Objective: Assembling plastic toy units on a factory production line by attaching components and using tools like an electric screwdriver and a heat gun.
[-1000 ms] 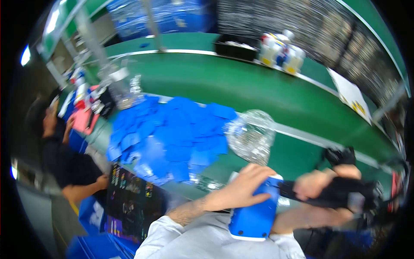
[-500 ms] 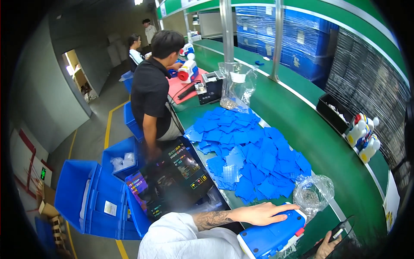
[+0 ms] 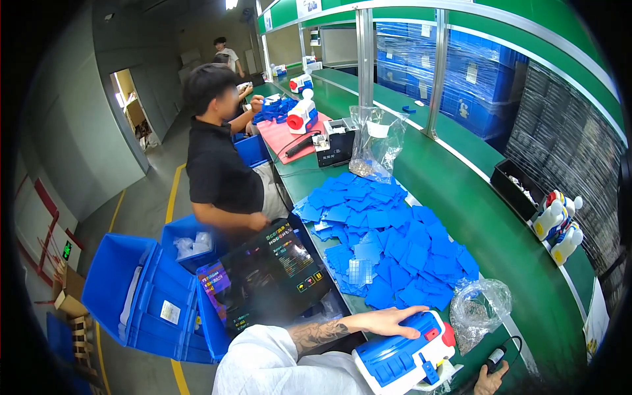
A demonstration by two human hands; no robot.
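My left hand (image 3: 388,321) lies over the top of a blue-and-white plastic toy (image 3: 401,355), its thumb and fingers spread around the upper edge in a grip. The toy rests tilted at the near edge of the bench, with a red knob at its right end. At the lower right, my right hand (image 3: 490,380) is closed around a black corded power tool (image 3: 496,357), which looks like an electric screwdriver; its lower part is hidden. Close to the toy stands an open clear bag of small metal parts (image 3: 473,316), probably screws.
A heap of blue plastic sheets (image 3: 395,243) covers the bench beyond the toy. Past it are another clear bag (image 3: 376,148) and a black device (image 3: 336,145). A co-worker (image 3: 220,164) sits at left, near a dark printed box (image 3: 276,276) and blue bins (image 3: 168,283).
The toy has been turned in my left hand, bringing its red knob and side into view. My right hand has shifted slightly left and down with the tool. The co-worker has leaned back leftward.
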